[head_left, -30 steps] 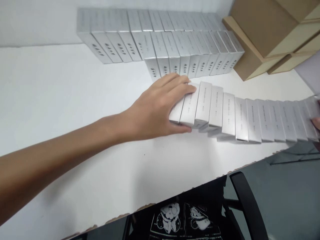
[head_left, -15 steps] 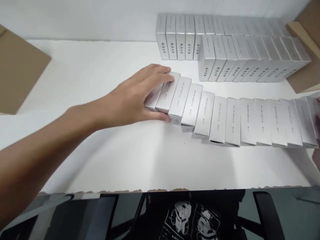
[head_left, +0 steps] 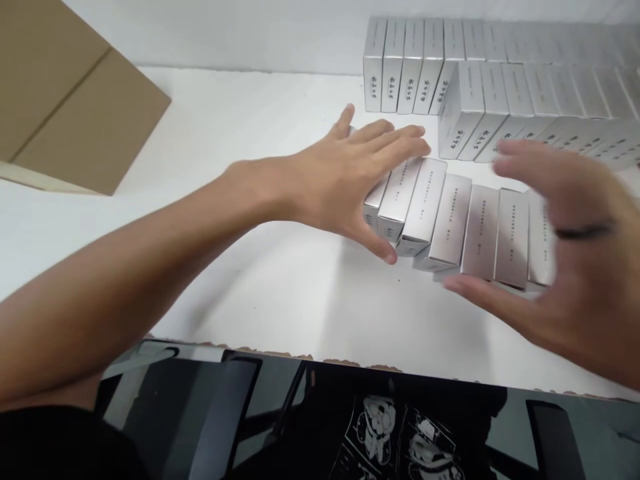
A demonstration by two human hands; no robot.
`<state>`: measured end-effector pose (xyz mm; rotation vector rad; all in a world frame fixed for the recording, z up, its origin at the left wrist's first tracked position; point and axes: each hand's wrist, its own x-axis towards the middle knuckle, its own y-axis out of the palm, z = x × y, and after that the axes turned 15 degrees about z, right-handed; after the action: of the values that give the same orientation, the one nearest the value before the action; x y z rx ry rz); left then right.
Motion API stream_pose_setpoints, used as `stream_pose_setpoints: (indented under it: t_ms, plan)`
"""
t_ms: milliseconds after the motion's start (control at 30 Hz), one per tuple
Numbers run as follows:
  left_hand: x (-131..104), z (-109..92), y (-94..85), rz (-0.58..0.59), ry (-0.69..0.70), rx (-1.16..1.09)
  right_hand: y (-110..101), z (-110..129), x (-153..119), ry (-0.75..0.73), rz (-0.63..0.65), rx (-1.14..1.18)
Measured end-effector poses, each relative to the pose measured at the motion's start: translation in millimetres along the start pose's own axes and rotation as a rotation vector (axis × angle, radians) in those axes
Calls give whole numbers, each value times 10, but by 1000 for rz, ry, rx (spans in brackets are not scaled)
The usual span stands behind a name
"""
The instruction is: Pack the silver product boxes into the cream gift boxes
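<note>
A slanting row of silvery-white boxes (head_left: 450, 220) lies side by side on the white table (head_left: 280, 287). My left hand (head_left: 360, 173) rests over the left end of this row, fingers spread, its thumb beside the boxes' near ends; the boxes beneath it are partly hidden. Blurred by motion, my right hand (head_left: 575, 253) is above the right part of the row, thumb and fingers wide apart, with nothing visibly held. It hides the boxes at that end.
Two rows of upright matching boxes stand at the back right, a rear row (head_left: 404, 67) and a front row (head_left: 465, 113). A brown cardboard box (head_left: 100, 100) is at the upper left. Below the table's chipped edge are chair parts (head_left: 555, 433) and dark printed clothing (head_left: 380, 433).
The view has shifted left. My right hand has come in from the right edge over the row. My left hand's fingers have spread wider over the left end boxes.
</note>
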<state>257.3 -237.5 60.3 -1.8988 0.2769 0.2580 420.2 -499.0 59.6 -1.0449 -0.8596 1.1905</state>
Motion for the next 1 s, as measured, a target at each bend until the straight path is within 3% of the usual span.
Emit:
stream_pose_setpoints:
  t_ms: [33,100,200,367,567,733,900,1000]
  plan:
    - [27,-12,13,1,11,-3,27,71,172,-93,58,-70]
    - [67,-34,46,-22,33,2,58,162,460,-139,185,-149]
    - [90,-58,92,-90,82,22,73,171,695,-78,359,-223]
    - [107,-10,101,-173,77,-4,92,8,933,-36,391,-302]
    - [294,285,-7,-289,33,-14,5,-51,1525,31,492,-531]
    - [476,487,-195,-234,-68,-15,-81,-91,1902,-27,415,-666]
    - [608,587,-329,-226,-107,5,-133,-129,2112,-7,324,-544]
    - [673,634,-368,-240,-75,37,-172,-154,2196,44,313,-590]
